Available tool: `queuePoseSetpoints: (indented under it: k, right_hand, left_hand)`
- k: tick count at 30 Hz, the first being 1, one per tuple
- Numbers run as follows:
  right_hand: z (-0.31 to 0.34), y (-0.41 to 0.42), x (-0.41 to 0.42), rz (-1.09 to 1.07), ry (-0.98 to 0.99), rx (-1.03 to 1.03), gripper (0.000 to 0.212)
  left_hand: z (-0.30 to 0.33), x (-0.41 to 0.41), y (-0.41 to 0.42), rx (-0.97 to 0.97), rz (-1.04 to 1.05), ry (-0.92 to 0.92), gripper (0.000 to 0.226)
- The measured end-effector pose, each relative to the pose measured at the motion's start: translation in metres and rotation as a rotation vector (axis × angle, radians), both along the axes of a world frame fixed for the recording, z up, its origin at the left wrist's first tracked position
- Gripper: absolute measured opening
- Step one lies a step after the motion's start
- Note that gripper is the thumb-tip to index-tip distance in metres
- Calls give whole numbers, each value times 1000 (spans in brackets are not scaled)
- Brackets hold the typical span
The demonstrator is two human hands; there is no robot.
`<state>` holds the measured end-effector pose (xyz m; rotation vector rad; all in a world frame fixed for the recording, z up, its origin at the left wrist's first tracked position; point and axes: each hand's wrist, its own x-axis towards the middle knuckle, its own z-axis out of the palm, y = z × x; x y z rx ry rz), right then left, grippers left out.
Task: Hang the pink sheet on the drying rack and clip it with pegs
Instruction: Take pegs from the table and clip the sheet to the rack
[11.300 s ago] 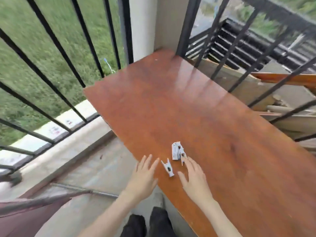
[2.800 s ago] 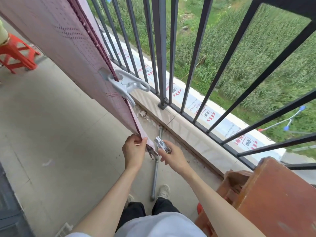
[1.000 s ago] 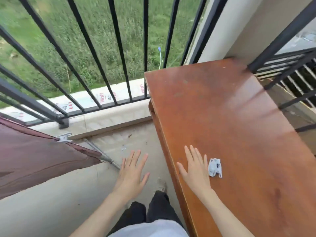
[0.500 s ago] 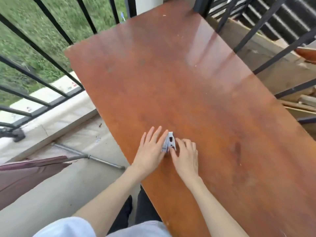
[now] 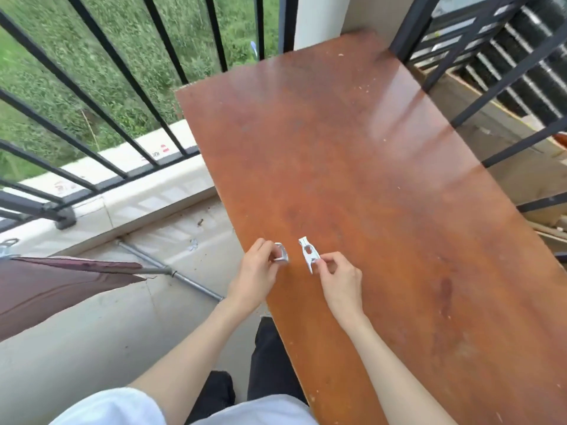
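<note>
With the dusky pink sheet draped at far left, already pegged at its corner, one small white plastic peg is being pinched by the left hand and another by the right hand over the glossy brown wooden table; more clipping is judged left.

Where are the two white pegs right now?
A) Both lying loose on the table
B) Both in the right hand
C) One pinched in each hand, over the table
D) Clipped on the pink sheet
C: the left hand pinches one peg and the right hand pinches the other peg, both over the table.
</note>
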<state>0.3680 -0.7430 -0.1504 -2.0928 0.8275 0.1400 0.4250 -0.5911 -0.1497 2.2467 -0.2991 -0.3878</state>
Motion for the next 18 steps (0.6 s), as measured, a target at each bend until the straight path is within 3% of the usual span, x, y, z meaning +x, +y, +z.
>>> queuePoseSetpoints:
  k: [7, 12, 16, 18]
  right_hand:
    - [49, 124, 40, 288, -162, 92, 13]
    - [78, 279, 46, 555, -192, 217, 8]
    - [91, 412, 23, 770, -189, 390, 25]
    - [98, 472, 8, 892, -197, 445, 24]
  left_hand:
    - [46, -12, 156, -108, 418, -57, 9]
    - [63, -67, 310, -126, 801, -40, 14]
    - [77, -131, 426, -164, 1062, -72, 18]
    - [88, -168, 476, -195, 1207, -94, 18]
